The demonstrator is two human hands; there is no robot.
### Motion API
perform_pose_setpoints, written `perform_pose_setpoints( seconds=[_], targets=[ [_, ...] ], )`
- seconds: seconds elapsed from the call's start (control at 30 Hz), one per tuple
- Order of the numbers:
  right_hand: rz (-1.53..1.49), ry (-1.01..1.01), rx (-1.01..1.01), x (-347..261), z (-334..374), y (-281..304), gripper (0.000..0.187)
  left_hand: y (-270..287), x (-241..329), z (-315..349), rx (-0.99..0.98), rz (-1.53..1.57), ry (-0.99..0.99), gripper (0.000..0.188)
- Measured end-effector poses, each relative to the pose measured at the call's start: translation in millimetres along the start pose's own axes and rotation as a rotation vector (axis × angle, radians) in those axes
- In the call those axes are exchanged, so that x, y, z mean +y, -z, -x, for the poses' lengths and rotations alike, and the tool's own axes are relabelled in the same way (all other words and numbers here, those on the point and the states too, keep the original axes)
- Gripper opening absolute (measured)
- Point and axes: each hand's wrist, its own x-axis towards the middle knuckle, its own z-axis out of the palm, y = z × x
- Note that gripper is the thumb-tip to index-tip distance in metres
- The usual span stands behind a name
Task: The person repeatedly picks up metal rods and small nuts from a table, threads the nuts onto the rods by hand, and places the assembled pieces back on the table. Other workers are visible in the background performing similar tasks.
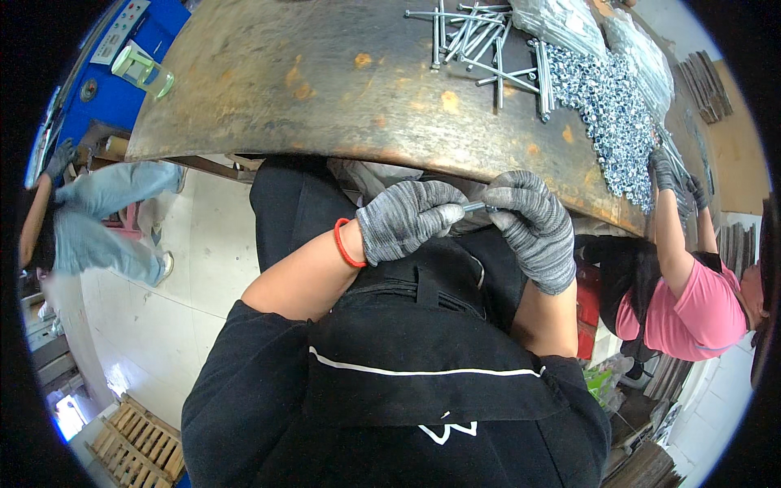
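Both my hands wear grey knitted gloves and meet over my lap, just off the table's near edge. My left hand (pixel 411 218) is closed round a thin metal bolt (pixel 473 207), and a short length of it shows between the hands. At the bolt's right end, the thumb and fingers of my right hand (pixel 530 228) pinch together. A small dark piece shows at those fingertips; whether it is a nut or the bolt's end I cannot tell. Loose long bolts (pixel 498 45) lie on the table beyond, beside a large heap of shiny nuts (pixel 602 106).
The worn metal table (pixel 301 89) spans the far side. Clear plastic bags (pixel 561 23) lie behind the nuts. At right, a person in pink (pixel 687 313) works with gloved hands at the table. A clear cup (pixel 142 71) stands far left, near another person's light-blue trousers (pixel 110 215).
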Motion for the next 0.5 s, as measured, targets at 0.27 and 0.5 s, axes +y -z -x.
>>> perform_pose_setpoints(
  seconds=[0.27,0.5],
  targets=[
    [-0.051,-0.322,0.02,-2.8,6.3,-9.0,0.015,-3.4,-7.1,0.4,0.109,-0.213,-0.108,0.023],
    [-0.448,-0.422,0.302,11.4,13.2,-36.4,0.05,-30.9,-5.9,-3.0,0.082,-0.194,-0.2,0.024]
  ],
)
